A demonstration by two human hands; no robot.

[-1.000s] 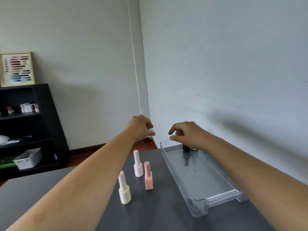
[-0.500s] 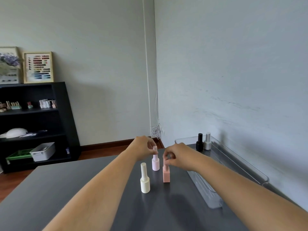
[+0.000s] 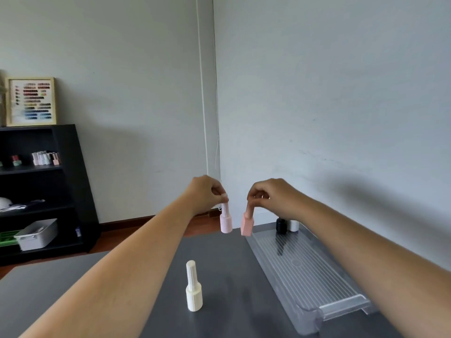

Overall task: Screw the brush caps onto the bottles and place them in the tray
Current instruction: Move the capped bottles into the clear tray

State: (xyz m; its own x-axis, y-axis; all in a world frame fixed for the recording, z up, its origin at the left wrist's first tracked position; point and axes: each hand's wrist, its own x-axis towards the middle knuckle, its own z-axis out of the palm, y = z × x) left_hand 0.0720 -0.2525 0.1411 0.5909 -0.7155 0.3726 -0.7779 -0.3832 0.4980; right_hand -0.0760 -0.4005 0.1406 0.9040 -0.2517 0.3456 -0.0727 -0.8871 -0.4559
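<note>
My left hand (image 3: pixel 206 194) pinches the cap of a round pale pink bottle (image 3: pixel 226 222) and holds it in the air above the table. My right hand (image 3: pixel 273 197) pinches the cap of a square salmon pink bottle (image 3: pixel 246 224), which hangs tilted near the far left corner of the clear tray (image 3: pixel 314 286). A cream capped bottle (image 3: pixel 193 287) stands upright on the dark table, left of the tray. At the tray's far end stand a black bottle (image 3: pixel 281 225) and a white bottle (image 3: pixel 294 225), partly hidden behind my right wrist.
The dark grey table (image 3: pixel 234 276) fills the lower part of the view, with the tray along its right side by the wall. A black shelf unit (image 3: pixel 41 191) with small bottles, a grey bin and a framed colour chart stands at the far left.
Both hands have lifted their pink bottles off the table by the caps and raised them toward the far end of the tray. The cream bottle stays on the table.
</note>
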